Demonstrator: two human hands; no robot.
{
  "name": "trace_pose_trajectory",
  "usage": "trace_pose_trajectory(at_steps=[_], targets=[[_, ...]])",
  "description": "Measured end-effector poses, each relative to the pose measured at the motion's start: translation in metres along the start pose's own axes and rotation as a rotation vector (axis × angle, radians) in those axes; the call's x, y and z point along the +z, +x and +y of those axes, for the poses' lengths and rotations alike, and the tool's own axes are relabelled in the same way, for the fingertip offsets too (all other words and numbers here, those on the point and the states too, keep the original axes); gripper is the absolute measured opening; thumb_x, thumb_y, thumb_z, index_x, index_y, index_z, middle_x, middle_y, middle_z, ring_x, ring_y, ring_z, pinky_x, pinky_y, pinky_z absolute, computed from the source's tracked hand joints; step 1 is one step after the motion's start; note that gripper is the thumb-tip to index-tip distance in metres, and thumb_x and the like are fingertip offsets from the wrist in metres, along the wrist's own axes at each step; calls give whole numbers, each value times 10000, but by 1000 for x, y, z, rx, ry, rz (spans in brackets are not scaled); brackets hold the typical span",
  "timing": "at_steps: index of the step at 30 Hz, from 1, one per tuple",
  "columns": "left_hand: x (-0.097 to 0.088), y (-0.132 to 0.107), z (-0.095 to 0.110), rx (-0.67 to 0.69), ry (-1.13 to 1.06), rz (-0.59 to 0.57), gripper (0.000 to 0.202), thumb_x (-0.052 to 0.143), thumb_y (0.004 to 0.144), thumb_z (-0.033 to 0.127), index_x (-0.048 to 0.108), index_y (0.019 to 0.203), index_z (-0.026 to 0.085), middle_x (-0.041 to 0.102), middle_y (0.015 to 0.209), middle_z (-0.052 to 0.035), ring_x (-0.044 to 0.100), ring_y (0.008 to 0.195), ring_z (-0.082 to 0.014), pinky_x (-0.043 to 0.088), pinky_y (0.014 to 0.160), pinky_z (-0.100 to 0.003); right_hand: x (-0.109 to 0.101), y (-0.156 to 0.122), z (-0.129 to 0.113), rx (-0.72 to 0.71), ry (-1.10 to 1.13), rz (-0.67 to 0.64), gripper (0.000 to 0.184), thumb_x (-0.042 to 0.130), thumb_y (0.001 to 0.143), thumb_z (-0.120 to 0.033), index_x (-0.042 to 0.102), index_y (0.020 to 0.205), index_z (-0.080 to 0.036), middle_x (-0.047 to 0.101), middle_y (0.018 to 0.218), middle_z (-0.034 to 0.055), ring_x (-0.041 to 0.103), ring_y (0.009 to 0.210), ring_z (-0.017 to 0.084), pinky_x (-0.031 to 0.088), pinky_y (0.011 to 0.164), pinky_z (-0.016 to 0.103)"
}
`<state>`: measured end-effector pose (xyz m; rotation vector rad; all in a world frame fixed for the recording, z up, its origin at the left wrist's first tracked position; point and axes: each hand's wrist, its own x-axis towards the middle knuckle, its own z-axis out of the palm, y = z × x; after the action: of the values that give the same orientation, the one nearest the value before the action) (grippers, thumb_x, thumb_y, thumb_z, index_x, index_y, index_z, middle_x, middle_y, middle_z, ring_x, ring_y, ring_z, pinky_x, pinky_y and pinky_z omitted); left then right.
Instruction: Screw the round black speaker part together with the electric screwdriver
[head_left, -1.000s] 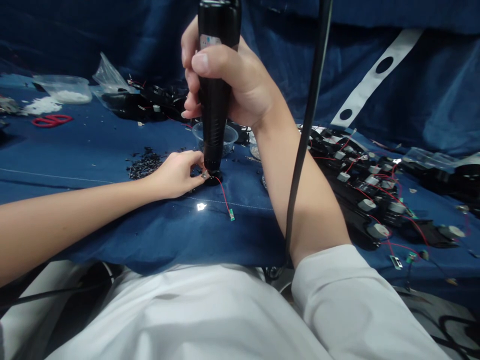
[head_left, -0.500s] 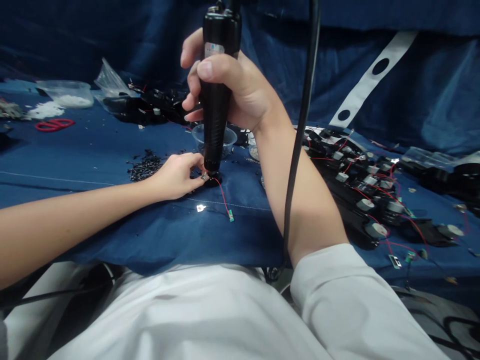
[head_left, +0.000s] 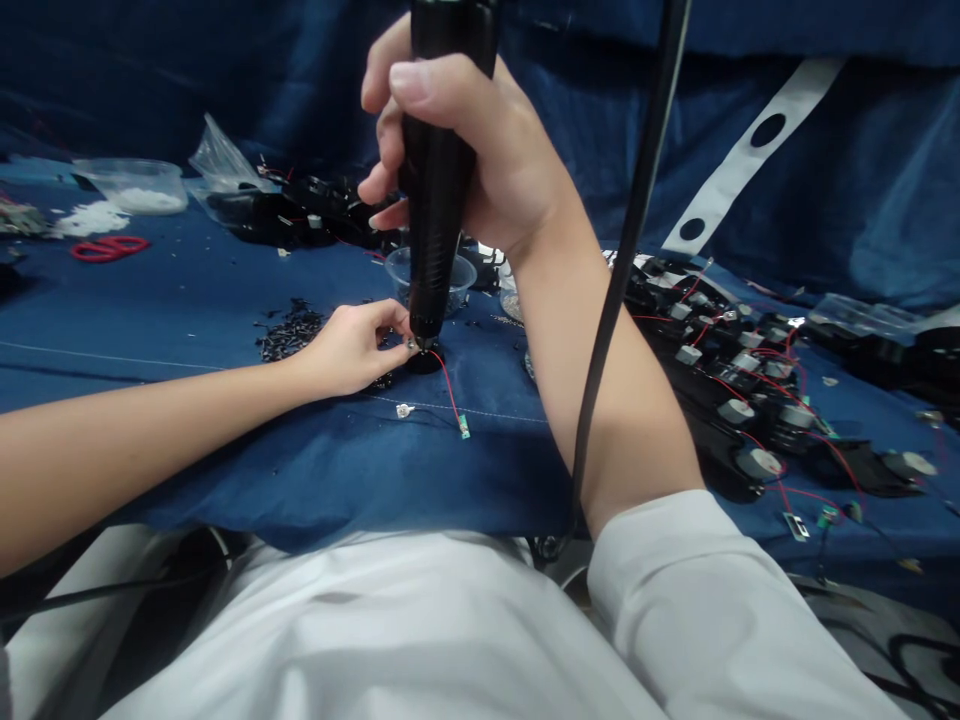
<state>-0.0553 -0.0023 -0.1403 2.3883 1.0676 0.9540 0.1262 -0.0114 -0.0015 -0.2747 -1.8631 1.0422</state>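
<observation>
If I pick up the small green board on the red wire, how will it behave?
The small green board looks tiny and probably light, so it may slip from fingers. Its thin red wire will likely bend and flop rather than support it.

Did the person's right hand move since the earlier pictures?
Yes: the right hand now sits higher in the view than before, farther above the clear plastic cup.
</observation>
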Motion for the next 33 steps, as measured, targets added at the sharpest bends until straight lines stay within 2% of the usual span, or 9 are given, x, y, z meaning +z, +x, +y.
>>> trace_pose_trajectory(at_steps=[5, 10, 12, 14, 16, 19, 21, 27, 33], targets=[[0, 0, 1, -8, -2, -27, 248, 672, 827, 409, 703, 913, 178, 739, 847, -34, 567, 668, -144, 449, 653, -295, -2, -1, 0, 23, -10, -15, 211, 561, 934, -326, 534, 1013, -132, 596, 743, -42, 728, 781, 188, 662, 670, 344], [0, 0, 0, -11, 13, -37, 234, 670, 822, 404, 696, 894, 183, 740, 822, -29, 580, 671, -150, 450, 656, -292, -2, 3, 4, 47, 21, 1, 213, 590, 935, -333, 546, 989, -132, 587, 740, -36, 712, 737, 173, 652, 641, 323], [0, 0, -1, 4, 14, -39, 227, 664, 824, 403, 693, 881, 185, 745, 816, -26, 596, 679, -155, 457, 658, -289, 0, 8, 11, 64, 65, 15, 273, 643, 926, -394, 549, 934, -138, 575, 695, -44, 659, 643, 139, 624, 600, 285], [0, -1, -2, 32, 9, -34, 204, 652, 830, 392, 684, 857, 193, 744, 797, -17, 606, 677, -156, 462, 651, -282, 1, 13, 18, 74, 149, 52, 385, 719, 883, -490, 528, 873, -157, 538, 627, -64, 545, 530, 90, 535, 517, 214], [0, -3, -2, 58, 5, -17, 169, 641, 836, 372, 673, 836, 206, 734, 772, -8, 611, 670, -158, 463, 635, -276, 2, 17, 25, 112, 272, 54, 430, 766, 842, -532, 521, 923, -188, 548, 647, -71, 534, 558, 92, 496, 520, 198], [1, -3, -2, 70, 13, -7, 117, 616, 847, 326, 653, 814, 221, 727, 766, -4, 620, 664, -166, 463, 620, -278, 0, 19, 31, 211, 507, -20, 470, 676, 828, -655, 585, 965, -215, 601, 714, -28, 559, 618, 126, 520, 584, 242], [1, -3, -1, 70, 13, -13, 89, 603, 846, 296, 658, 832, 229, 735, 795, -7, 633, 678, -176, 472, 627, -286, -2, 19, 31, 198, 512, -44, 510, 569, 835, -700, 617, 1004, -221, 619, 772, 3, 585, 682, 160, 529, 617, 283], [-1, -5, 5, 57, -1, -28, 86, 585, 843, 273, 659, 840, 230, 740, 825, -16, 662, 722, -200, 485, 641, -300, -7, 17, 31, 259, 577, -80, 446, 594, 705, -521, 640, 1024, -213, 621, 810, 33, 564, 714, 197, 520, 634, 333], [2, -5, -1, 68, -3, -21, 78, 589, 847, 259, 659, 847, 224, 737, 827, -14, 664, 733, -190, 476, 650, -284, -12, 16, 34, 235, 590, -161, 425, 671, 688, -391, 646, 1068, -204, 622, 870, 28, 588, 774, 188, 545, 697, 337]])
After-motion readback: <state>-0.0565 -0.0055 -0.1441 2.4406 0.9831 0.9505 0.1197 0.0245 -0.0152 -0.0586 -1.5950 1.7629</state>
